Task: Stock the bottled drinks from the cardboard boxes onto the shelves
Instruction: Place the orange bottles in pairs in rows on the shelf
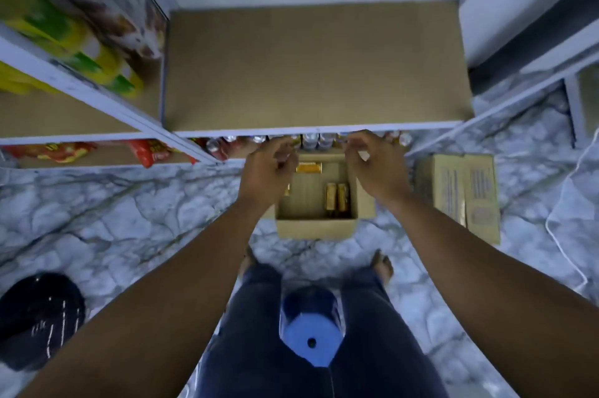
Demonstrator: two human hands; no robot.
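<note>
An open cardboard box (316, 229) stands on the marble floor below me. Inside it lie gold-wrapped bottles, two side by side (337, 199) and one (309, 167) near the far wall. Just beyond it, a row of bottled drinks (319, 141) peeks out from the low shelf, under the edge of the cardboard-lined shelf (317, 66). My left hand (269, 167) and my right hand (369, 164) hover over the box at that shelf edge. Both have loosely curled fingers, and I see nothing in either.
A closed cardboard box (463, 190) lies to the right on the floor, with a white cable (557, 229) beyond it. Yellow-green packs (64, 34) and red snack packets (149, 152) fill the left shelves. A black bag (39, 319) sits at lower left.
</note>
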